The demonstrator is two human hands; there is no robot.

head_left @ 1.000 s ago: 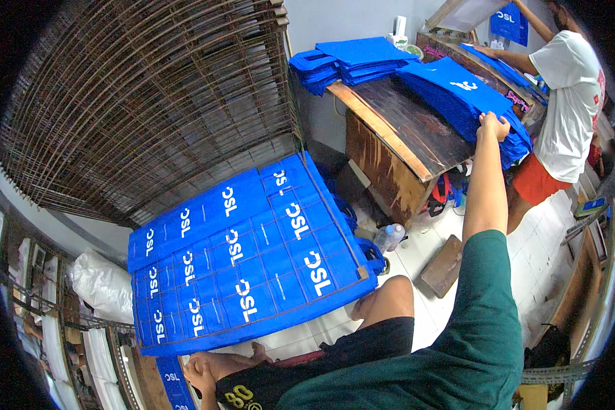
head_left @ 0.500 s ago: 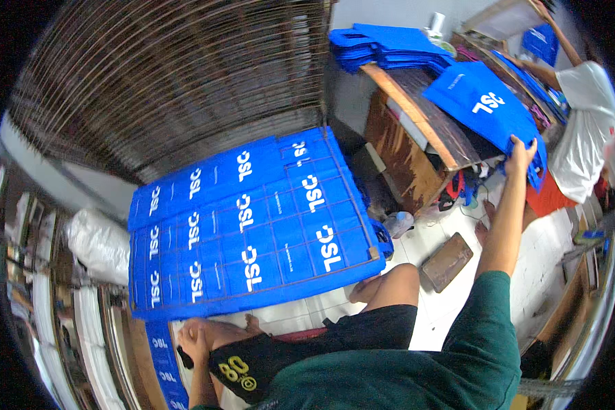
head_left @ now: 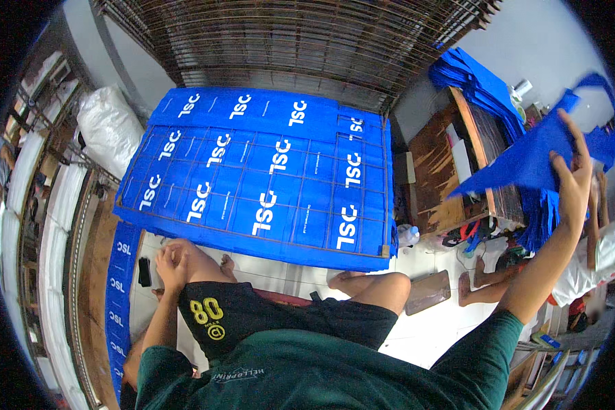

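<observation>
My right hand [head_left: 572, 179] is raised at the right and grips a blue fabric bag [head_left: 526, 160], lifted off the stack of blue bags [head_left: 473, 85] on the wooden table [head_left: 436, 160]. My left hand [head_left: 172, 263] rests on my left knee with its fingers curled and nothing in it. In front of my knees lies a wire rack [head_left: 266, 239] covered with several blue bags [head_left: 252, 171] bearing white letters, laid in rows.
A second person [head_left: 598, 263] in a white shirt sits at the right beside the table. Large wire grids [head_left: 287, 37] lean against the wall behind. A white sack [head_left: 109, 130] lies at the left, a phone [head_left: 144, 271] on the floor, and more blue bags [head_left: 118, 301] lower left.
My right hand has lifted a blue bag off the table stack and swung it up and toward me. My view has turned down and left, so the rack of bags sits more central.
</observation>
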